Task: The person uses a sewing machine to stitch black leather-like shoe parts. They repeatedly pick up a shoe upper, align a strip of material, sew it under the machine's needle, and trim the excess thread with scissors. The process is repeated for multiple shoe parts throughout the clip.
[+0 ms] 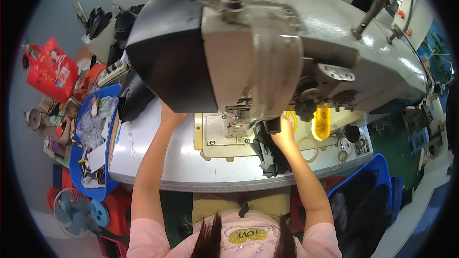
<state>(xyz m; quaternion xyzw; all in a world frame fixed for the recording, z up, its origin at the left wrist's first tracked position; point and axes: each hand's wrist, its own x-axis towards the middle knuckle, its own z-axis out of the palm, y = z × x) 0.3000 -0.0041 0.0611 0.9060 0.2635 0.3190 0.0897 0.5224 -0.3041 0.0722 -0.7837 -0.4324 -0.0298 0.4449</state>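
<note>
A stack of dark cut pieces (270,155) is seen just right of centre in the frame, lying on the pale surface (158,162) right beside the metal needle plate (222,136) of a big grey sewing machine (287,43). The top of that stack is touched by the right hand (282,131), which is pushed in under the machine head; something dark seems to be pinched at its fingertips, but how tightly it's closed can't really be told, since the fingers are mostly hidden.

The left hand (168,114) is reached up at centre-left and is almost completely covered by the black end of the machine, so its grip can't be made out at all.

Further right, a yellow oval lamp (321,123) is lit under the machine arm, with a pale ring (308,147) lying near it on the surface. A blue bin (91,143) stuffed with clear bags and odds and ends is parked at the left edge of the surface, and a red shopping bag (51,70) is hung in the upper left. A small blue fan (76,212) is sat on the floor at lower left, and another blue bin (377,172) with dark material is found at lower right.
</note>
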